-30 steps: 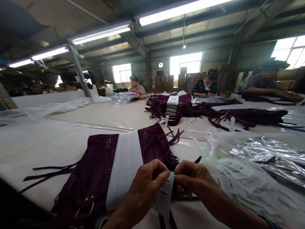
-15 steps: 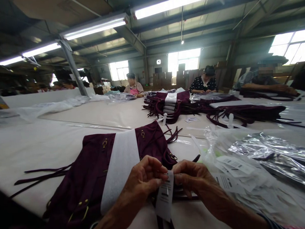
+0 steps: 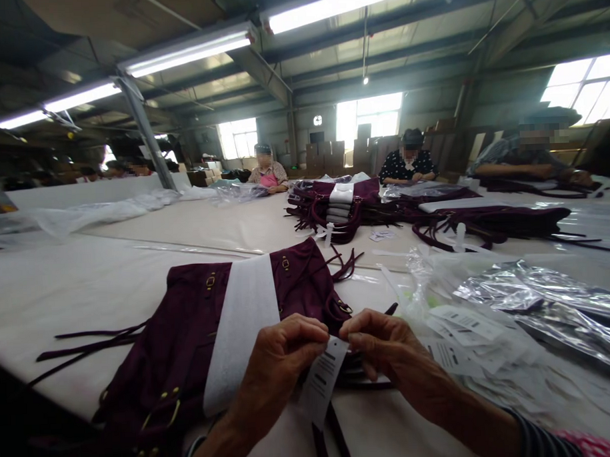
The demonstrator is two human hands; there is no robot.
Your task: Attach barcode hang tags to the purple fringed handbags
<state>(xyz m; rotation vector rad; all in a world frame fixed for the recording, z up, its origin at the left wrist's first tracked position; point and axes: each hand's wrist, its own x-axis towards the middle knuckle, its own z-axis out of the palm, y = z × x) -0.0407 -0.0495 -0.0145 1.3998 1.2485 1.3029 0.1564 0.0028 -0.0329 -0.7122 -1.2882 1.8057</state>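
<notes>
A white printed hang tag [image 3: 322, 381] hangs between my two hands in front of me. My left hand [image 3: 284, 352] is closed in a pinch at its upper left edge. Thumb and fingers of my right hand [image 3: 386, 342] are pinched together at the tag's upper right corner; any string there is too fine to make out. Beneath and to the left lies a dark purple handbag [image 3: 186, 326] with brass buckles and dangling fringe. A white paper band [image 3: 245, 310] wraps round its middle. Dark straps [image 3: 337, 434] from the bag run below the tag.
Loose white tags [image 3: 468, 326] lie heaped at my right, beside clear plastic and shiny silver packaging [image 3: 532, 290]. Stacked purple bags [image 3: 341, 204] stand farther back on the white table [image 3: 185, 226]. Several co-workers, including a person in dotted clothing [image 3: 407, 165], sit across.
The tag has swung down and left, tilting more, and its printed face shows more clearly. My hands have shifted slightly, both still pinching near its top. The purple handbag stays put.
</notes>
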